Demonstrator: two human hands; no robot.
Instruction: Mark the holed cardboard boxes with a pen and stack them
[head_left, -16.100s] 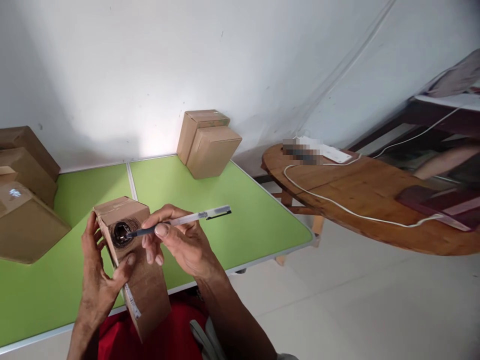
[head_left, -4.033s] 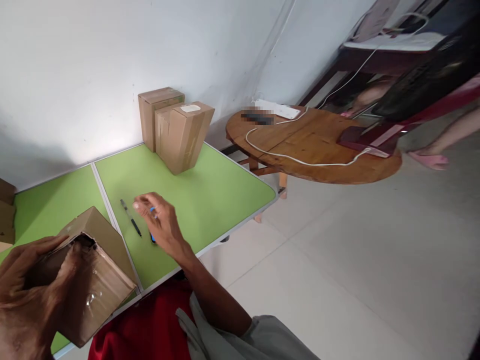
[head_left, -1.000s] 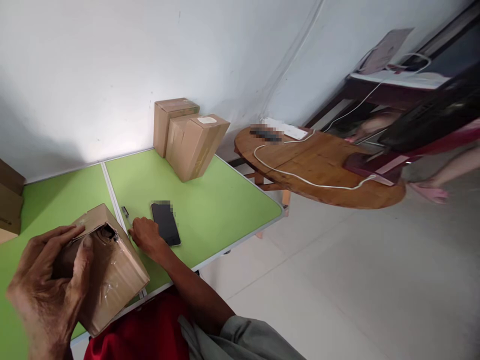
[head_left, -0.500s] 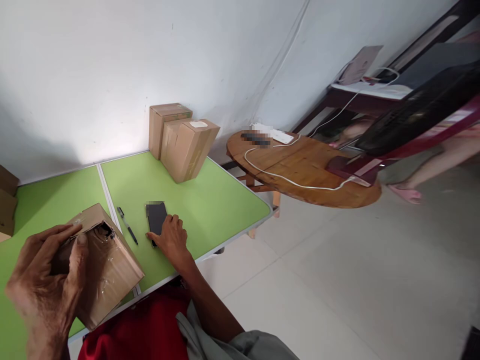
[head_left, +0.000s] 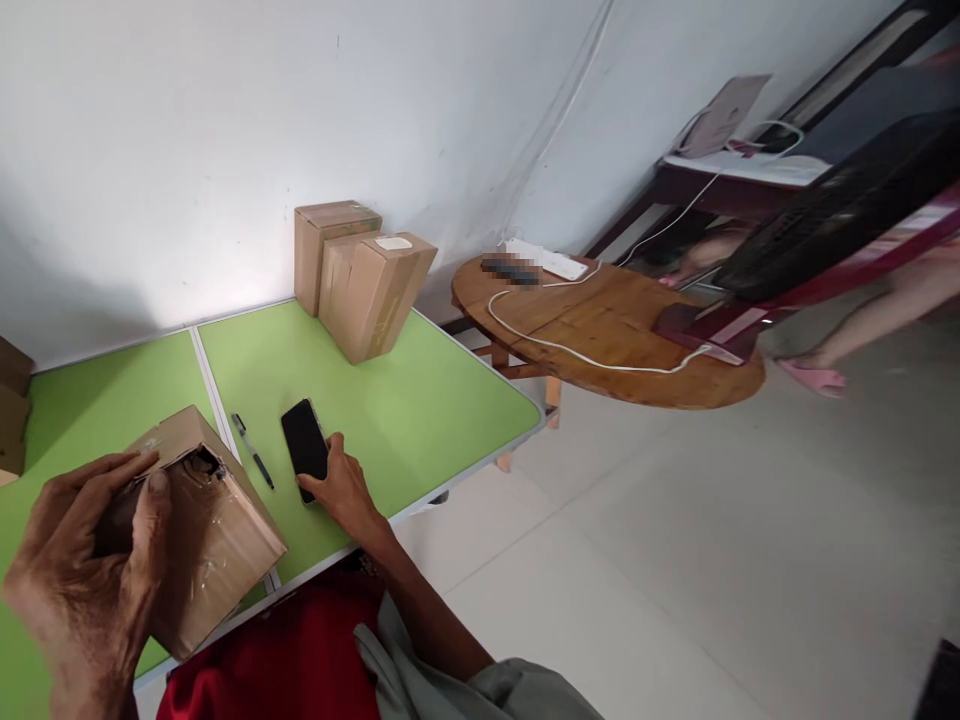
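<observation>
One green counter [head_left: 450, 390] is stretching before us, a pale seam [head_left: 206, 370] dividing it. Brown cartons [head_left: 379, 305] are standing together toward its far right corner. At its near edge, covering part of the seam, a taped carton [head_left: 225, 560] is sitting tilted in our left grip [head_left: 90, 560], which is clasping it with the thumb lying near a ragged hole [head_left: 201, 465]. Right of the seam, toward the near edge, our right grip [head_left: 341, 480] is pinching a dark phone [head_left: 304, 440] by the sides of its lower end; whether the phone is touching the surface, we are not able to tell. Between phone and taped carton a pen [head_left: 255, 452] is lying, touching neither.

We are clasping the taped carton one-handed, so in our judgement it could be slipping over the near edge if the thumb loosens. The phone, pinched low, could be pivoting out and knocking the pen. A whitish label [head_left: 393, 243] is topping the front carton, but we are reading nothing on it; the phone's screen is showing no brand.
</observation>
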